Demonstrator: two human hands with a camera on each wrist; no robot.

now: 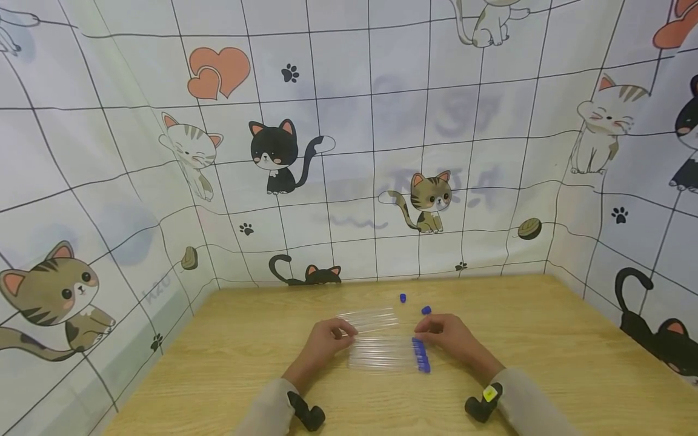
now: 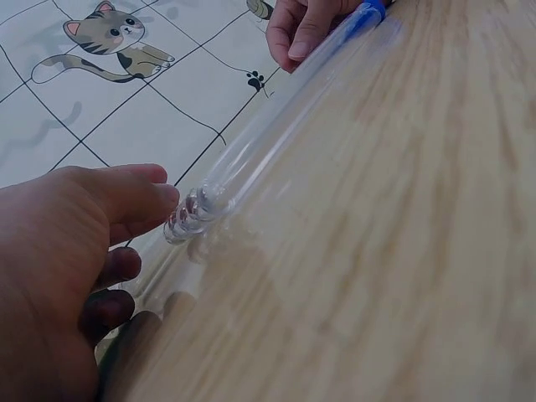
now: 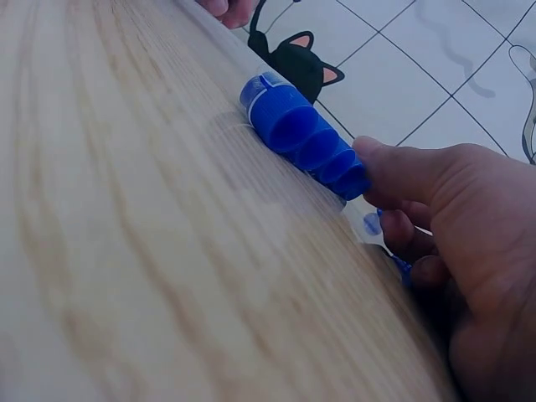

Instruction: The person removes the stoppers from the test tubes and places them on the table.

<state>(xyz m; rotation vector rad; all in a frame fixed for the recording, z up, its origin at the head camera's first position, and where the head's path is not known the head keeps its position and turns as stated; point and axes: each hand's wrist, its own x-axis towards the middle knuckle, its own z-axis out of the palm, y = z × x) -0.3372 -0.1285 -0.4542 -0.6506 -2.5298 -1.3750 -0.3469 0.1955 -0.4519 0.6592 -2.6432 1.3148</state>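
Note:
Several clear plastic test tubes (image 1: 382, 354) lie side by side on the table, their blue caps (image 1: 421, 356) lined up at the right end. My left hand (image 1: 326, 343) is at the rounded ends of this row, thumb and finger pinching the end of the farthest tube (image 2: 197, 213). At the other end, my right hand (image 1: 447, 336) has its thumb and fingertips at the farthest blue cap (image 3: 352, 180), holding the same tube. Behind the row lie several more clear tubes (image 1: 371, 318) without caps, partly hidden by the left hand.
Two loose blue caps stand farther back, one small cap (image 1: 403, 298) near the wall and another cap (image 1: 426, 310) just beyond the right hand. A white cloth wall (image 1: 349, 242) with printed cats and grid lines encloses the wooden table (image 1: 218, 375) at the back and sides.

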